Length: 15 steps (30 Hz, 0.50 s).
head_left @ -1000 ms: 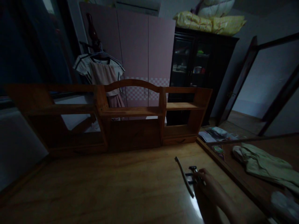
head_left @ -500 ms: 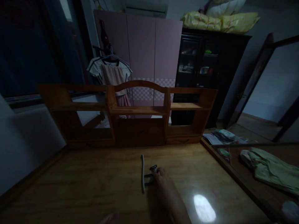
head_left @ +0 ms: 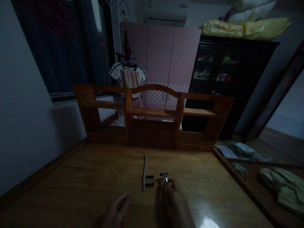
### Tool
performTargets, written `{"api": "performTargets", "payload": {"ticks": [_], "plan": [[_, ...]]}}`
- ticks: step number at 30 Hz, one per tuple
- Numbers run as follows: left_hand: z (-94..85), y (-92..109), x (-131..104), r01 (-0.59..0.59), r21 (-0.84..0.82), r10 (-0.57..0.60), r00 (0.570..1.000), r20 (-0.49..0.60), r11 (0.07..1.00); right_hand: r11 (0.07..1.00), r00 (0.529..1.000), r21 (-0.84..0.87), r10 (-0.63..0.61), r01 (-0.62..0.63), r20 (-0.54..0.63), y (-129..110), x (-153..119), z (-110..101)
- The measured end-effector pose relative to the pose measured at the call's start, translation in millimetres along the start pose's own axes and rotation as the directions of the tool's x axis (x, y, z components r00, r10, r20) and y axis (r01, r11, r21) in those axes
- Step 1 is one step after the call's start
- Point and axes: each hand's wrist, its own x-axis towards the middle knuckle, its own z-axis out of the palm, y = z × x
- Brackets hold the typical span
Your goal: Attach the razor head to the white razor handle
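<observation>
In my right hand (head_left: 175, 198) is a razor (head_left: 164, 176), gripped by its handle. Its dark T-shaped head and a shiny metal neck stick out past my fingertips, just above the tabletop. My left hand (head_left: 118, 207) is near the bottom edge, fingers curled together, and I see nothing in it. Between and beyond my hands lies a long, thin, pale, slightly bent stick (head_left: 144, 172). Two short dark bars (head_left: 149, 184) lie side by side against its right side, near its closer end; their kind is too dim to tell.
A wooden tabletop (head_left: 95, 177) spreads under my hands, with a wooden shelf unit (head_left: 152, 133) along its far edge. To the right are papers (head_left: 237, 150) and a pale green cloth (head_left: 285, 186). A white wall (head_left: 35, 133) borders the left side.
My right hand has moved right with the razor, away from the dark bars, which now show fully. My left hand has come further into view from below. The camera has turned left.
</observation>
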Motion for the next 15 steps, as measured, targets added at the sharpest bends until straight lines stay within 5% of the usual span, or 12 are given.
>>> {"api": "performTargets", "payload": {"ticks": [2, 3, 5, 9, 13, 15], "plan": [[13.4, 18.9, 15.0, -0.081, 0.055, 0.078, 0.995, 0.062, 0.995, 1.000, 0.999, -0.010, -0.027, 0.027, -0.018, 9.9, -5.2, -2.6], [21.4, 28.6, 26.4, -0.235, 0.186, 0.189, 0.954, 0.232, 0.954, 0.999, 0.999, -0.025, -0.045, 0.044, -0.028, 15.5, -6.3, -3.7], [38.0, 44.9, 54.6, -0.520, 0.353, 0.400, 0.843, 0.359, 0.778, 0.994, 0.994, -0.060, -0.097, 0.094, -0.051, 24.8, -3.5, -6.9], [55.4, 50.0, 113.4, -0.741, 0.479, 0.506, 0.671, 0.542, 0.470, 0.968, 0.971, -0.146, -0.220, 0.206, -0.089, 24.9, 27.1, -21.6], [34.3, 29.9, 146.2, -0.777, 0.493, 0.489, 0.630, 0.604, 0.392, 0.933, 0.945, -0.177, -0.325, 0.314, -0.037, 11.6, 78.9, -34.8], [18.5, 24.6, 153.8, -0.760, 0.498, 0.479, 0.649, 0.591, 0.416, 0.917, 0.924, -0.120, -0.383, 0.381, 0.010, 11.5, 101.5, -31.7]]}}
